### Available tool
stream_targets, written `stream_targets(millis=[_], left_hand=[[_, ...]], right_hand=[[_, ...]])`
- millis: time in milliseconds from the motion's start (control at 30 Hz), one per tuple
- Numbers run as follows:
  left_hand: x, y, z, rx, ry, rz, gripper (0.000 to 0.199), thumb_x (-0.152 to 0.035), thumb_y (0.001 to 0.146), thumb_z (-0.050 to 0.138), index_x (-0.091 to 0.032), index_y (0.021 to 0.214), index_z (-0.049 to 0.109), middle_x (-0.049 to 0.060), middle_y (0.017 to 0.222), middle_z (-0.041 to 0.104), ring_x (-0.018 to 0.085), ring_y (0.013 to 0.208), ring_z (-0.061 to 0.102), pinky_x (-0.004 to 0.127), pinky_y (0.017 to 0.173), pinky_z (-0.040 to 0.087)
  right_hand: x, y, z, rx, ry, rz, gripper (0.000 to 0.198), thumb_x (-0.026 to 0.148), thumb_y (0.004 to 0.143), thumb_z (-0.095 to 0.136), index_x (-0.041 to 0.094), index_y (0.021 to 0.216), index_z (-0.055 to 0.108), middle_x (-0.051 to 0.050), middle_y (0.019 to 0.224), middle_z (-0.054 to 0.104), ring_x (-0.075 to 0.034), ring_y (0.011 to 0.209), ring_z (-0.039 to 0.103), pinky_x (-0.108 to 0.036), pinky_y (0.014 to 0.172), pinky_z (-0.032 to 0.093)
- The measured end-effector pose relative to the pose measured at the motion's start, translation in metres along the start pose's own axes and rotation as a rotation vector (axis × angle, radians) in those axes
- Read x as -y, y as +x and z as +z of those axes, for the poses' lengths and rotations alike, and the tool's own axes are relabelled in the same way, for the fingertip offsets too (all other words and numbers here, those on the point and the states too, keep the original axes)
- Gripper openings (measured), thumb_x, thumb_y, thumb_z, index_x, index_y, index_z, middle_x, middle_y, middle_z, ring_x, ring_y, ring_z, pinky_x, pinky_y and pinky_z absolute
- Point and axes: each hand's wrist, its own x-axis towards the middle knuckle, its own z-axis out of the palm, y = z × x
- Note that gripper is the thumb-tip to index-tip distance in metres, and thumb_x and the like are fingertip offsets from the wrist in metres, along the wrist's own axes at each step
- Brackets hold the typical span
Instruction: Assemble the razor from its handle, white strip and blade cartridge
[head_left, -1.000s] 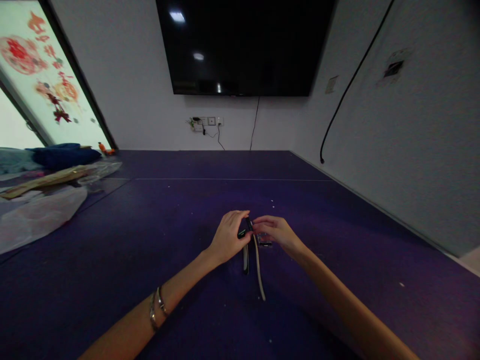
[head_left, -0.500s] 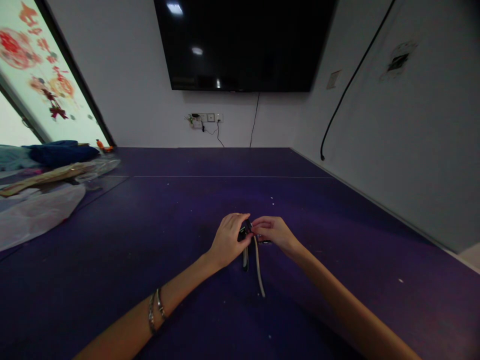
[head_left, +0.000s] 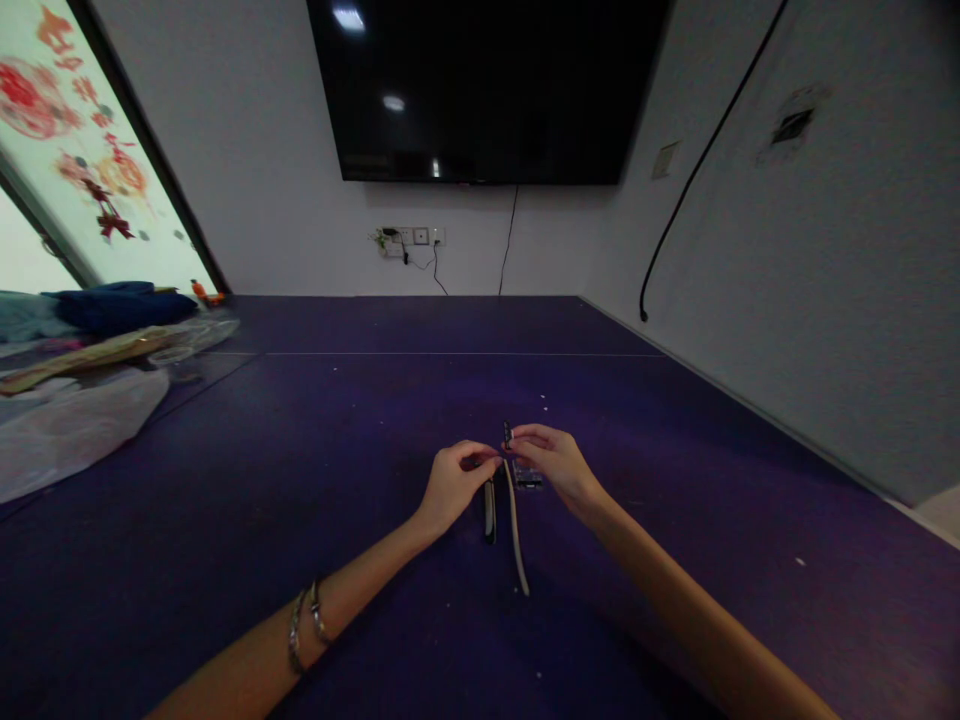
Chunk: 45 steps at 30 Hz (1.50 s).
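My left hand (head_left: 454, 486) is closed in a pinch, thumb and fingertips together; what lies between them is too small to make out. Its thumb tip is beside the upper end of a pale, cord-like strip (head_left: 515, 540), which trails toward me over the purple surface. My right hand (head_left: 556, 464) pinches a small dark piece (head_left: 508, 434), held upright at its fingertips. Below the left fingers lies a narrow dark strip with a pale middle (head_left: 490, 512). A small flat dark item (head_left: 528, 477) rests beneath the right fingers, partly covered by them.
The purple surface (head_left: 360, 580) reaches to the back wall, with small white specks on it. Folded cloths (head_left: 124, 305) and a clear plastic bag (head_left: 82, 425) lie at the left. A black cable (head_left: 684, 190) hangs along the right wall. A television (head_left: 487, 90) hangs above.
My hands have moved slightly apart. The left fingers no longer spread around the dark item and are pinched lower down. The small dark piece now stands up at my right fingertips.
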Motion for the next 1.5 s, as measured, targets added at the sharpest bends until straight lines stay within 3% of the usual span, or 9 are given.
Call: stream_targets(millis=[167, 300, 567, 800, 1033, 1233, 1400, 1500], left_hand=[[0.0, -0.001, 0.007, 0.033, -0.195, -0.101, 0.024, -0.031, 0.073, 0.061, -0.014, 0.086, 0.071, 0.008, 0.086, 0.071, 0.02, 0.08, 0.063, 0.029, 0.072, 0.047], [-0.004, -0.002, 0.007, 0.015, -0.303, -0.178, 0.026, -0.033, 0.071, 0.063, -0.013, 0.086, 0.071, 0.008, 0.085, 0.071, 0.02, 0.078, 0.063, 0.029, 0.067, 0.047], [-0.009, -0.004, 0.007, -0.034, -0.524, -0.328, 0.018, -0.027, 0.07, 0.065, -0.013, 0.079, 0.072, 0.007, 0.074, 0.07, 0.014, 0.069, 0.06, 0.024, 0.064, 0.046], [-0.007, -0.003, 0.007, -0.053, -0.614, -0.366, 0.016, -0.024, 0.067, 0.066, -0.011, 0.076, 0.072, 0.007, 0.072, 0.069, 0.012, 0.066, 0.059, 0.024, 0.066, 0.047], [-0.008, 0.002, -0.002, -0.017, -0.532, -0.31, 0.015, -0.024, 0.067, 0.066, -0.012, 0.074, 0.072, 0.006, 0.071, 0.069, 0.013, 0.066, 0.06, 0.025, 0.068, 0.046], [-0.01, 0.012, -0.018, 0.173, -0.346, -0.296, 0.014, -0.024, 0.065, 0.066, -0.013, 0.07, 0.072, 0.007, 0.067, 0.069, 0.014, 0.065, 0.06, 0.026, 0.068, 0.045], [0.011, 0.017, -0.021, 0.269, -0.163, -0.266, 0.017, -0.027, 0.067, 0.062, -0.013, 0.067, 0.07, 0.006, 0.066, 0.068, 0.014, 0.064, 0.059, 0.025, 0.065, 0.044], [0.017, 0.022, -0.033, 0.326, 0.114, -0.156, 0.023, -0.034, 0.071, 0.059, -0.014, 0.071, 0.07, 0.004, 0.066, 0.067, 0.014, 0.064, 0.058, 0.024, 0.061, 0.04]], right_hand=[[0.002, -0.006, 0.006, 0.001, 0.065, -0.04, 0.022, 0.027, 0.057, 0.072, 0.017, 0.074, 0.063, -0.001, 0.07, 0.068, -0.013, 0.066, 0.063, -0.024, 0.062, 0.047], [0.001, -0.01, 0.01, -0.01, 0.046, -0.077, 0.022, 0.027, 0.059, 0.072, 0.017, 0.076, 0.063, -0.001, 0.071, 0.069, -0.014, 0.067, 0.064, -0.025, 0.064, 0.048], [-0.001, -0.014, 0.013, -0.027, -0.093, -0.2, 0.026, 0.03, 0.066, 0.067, 0.016, 0.088, 0.062, -0.005, 0.078, 0.07, -0.019, 0.073, 0.067, -0.03, 0.067, 0.052], [-0.002, -0.017, 0.013, -0.036, -0.251, -0.326, 0.024, 0.032, 0.073, 0.063, 0.017, 0.091, 0.064, -0.008, 0.088, 0.07, -0.021, 0.08, 0.067, -0.032, 0.072, 0.053], [0.007, -0.008, -0.002, 0.11, -0.284, -0.337, 0.037, 0.031, 0.071, 0.066, 0.019, 0.105, 0.061, -0.007, 0.092, 0.069, -0.02, 0.085, 0.065, -0.033, 0.075, 0.052], [0.037, -0.005, -0.03, 0.255, -0.589, -0.517, 0.029, 0.028, 0.074, 0.063, 0.025, 0.103, 0.065, -0.005, 0.109, 0.064, -0.02, 0.103, 0.057, -0.034, 0.082, 0.048], [0.017, 0.001, -0.035, 0.435, -0.561, -0.296, 0.032, 0.026, 0.074, 0.062, 0.022, 0.105, 0.063, -0.006, 0.106, 0.065, -0.019, 0.096, 0.061, -0.034, 0.081, 0.05], [0.008, 0.006, -0.037, 0.439, -0.642, -0.284, 0.024, 0.023, 0.073, 0.06, 0.019, 0.096, 0.067, -0.006, 0.096, 0.068, -0.019, 0.089, 0.063, -0.033, 0.076, 0.051]])
